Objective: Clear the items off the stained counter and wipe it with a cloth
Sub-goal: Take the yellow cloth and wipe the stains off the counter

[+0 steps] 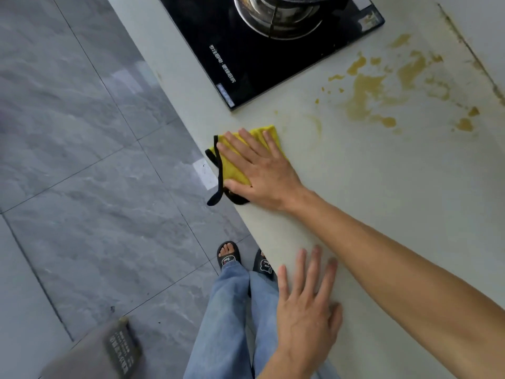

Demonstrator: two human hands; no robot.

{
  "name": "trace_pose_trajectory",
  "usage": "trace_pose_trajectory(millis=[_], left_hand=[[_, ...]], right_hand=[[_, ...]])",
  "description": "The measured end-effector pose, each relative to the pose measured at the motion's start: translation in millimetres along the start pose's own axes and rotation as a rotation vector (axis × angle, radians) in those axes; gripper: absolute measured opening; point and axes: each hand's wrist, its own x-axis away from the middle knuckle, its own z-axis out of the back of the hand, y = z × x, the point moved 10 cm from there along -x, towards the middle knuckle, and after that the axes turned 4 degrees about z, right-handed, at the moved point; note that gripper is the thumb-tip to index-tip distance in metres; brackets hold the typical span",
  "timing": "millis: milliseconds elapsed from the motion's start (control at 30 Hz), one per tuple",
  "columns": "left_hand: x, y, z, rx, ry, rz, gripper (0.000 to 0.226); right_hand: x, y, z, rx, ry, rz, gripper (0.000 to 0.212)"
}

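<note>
A yellow cloth with black trim lies near the front edge of the pale counter. My right hand presses flat on it, fingers spread, and the arm reaches in from the lower right. A black loop of the trim hangs over the counter edge. Brownish-yellow stains cover the counter further back and to the right, apart from the cloth. My left hand rests palm down on the bare counter near me, holding nothing.
A black glass cooktop with a metal burner and pan sits at the back, close to the cloth. The grey tiled floor lies to the left. My slippered feet stand against the counter. A grey fabric item shows at lower left.
</note>
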Motion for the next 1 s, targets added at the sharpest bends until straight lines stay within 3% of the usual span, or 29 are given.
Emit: trace_pose_trajectory(millis=[100,233,333,467,567,667,767,867,1000], left_hand=[[-0.6,-0.7,3.6,-0.031,0.006,0.005,0.090],[1.5,2.5,1.1,-0.019,-0.007,0.012,0.087],[1.7,1.5,-3.2,-0.018,-0.015,0.026,0.086],[1.5,2.0,-7.2,-0.034,-0.023,0.025,0.085],[2.5,1.3,-9.1,-0.052,-0.013,0.027,0.087],[2.3,0.5,-8.5,-0.079,0.001,0.021,0.088],[2.6,2.2,-5.8,-0.105,0.011,-0.003,0.087],[-1.2,4.9,3.2,-0.132,0.019,-0.032,0.084],[-24.1,-2.0,35.8,-0.070,0.081,-0.052,0.062]], right_hand=[[-9.5,59.1,16.7,-0.018,0.026,-0.113,0.075],[32.5,152.3,34.7,-0.033,0.090,-0.432,0.075],[93.3,164.9,28.4,-0.017,0.134,-0.559,0.076],[133.9,103.9,5.0,0.032,0.128,-0.497,0.076],[106.5,77.8,4.5,0.020,0.113,-0.359,0.076],[57.4,96.2,19.3,0.010,0.097,-0.282,0.076],[41.4,155.2,36.0,-0.010,0.098,-0.387,0.076],[82.8,208.9,40.1,-0.033,0.141,-0.570,0.077],[162.2,202.5,22.9,-0.014,0.207,-0.667,0.075]])
